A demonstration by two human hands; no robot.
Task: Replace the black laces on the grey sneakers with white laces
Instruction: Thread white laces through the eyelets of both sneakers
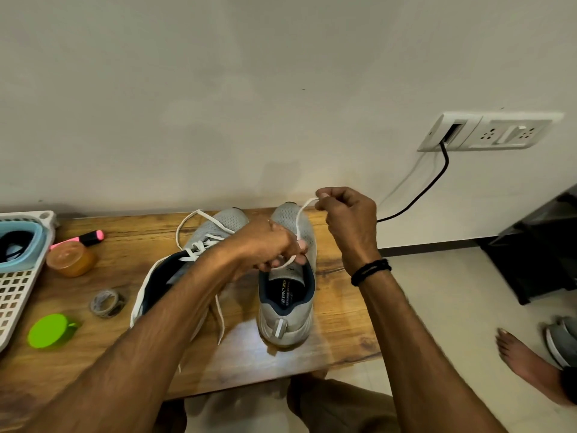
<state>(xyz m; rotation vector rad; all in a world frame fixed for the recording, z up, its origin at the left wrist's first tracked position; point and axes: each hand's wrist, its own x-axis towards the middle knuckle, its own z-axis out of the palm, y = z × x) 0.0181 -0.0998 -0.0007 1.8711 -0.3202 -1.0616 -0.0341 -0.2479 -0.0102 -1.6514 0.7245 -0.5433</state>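
Two grey sneakers stand side by side on the wooden table, heels toward me. The left sneaker carries a white lace whose loose ends trail over its side. Over the tongue of the right sneaker, my left hand pinches a white lace. That lace arcs up to my right hand, which pinches its end above the toe. A black band circles my right wrist. The eyelets of the right sneaker are hidden by my left hand.
A white slotted basket with a blue container holding something black sits at the table's left edge. Near it lie a pink highlighter, an amber jar, a tape roll and a green lid. A black cable hangs from a wall socket.
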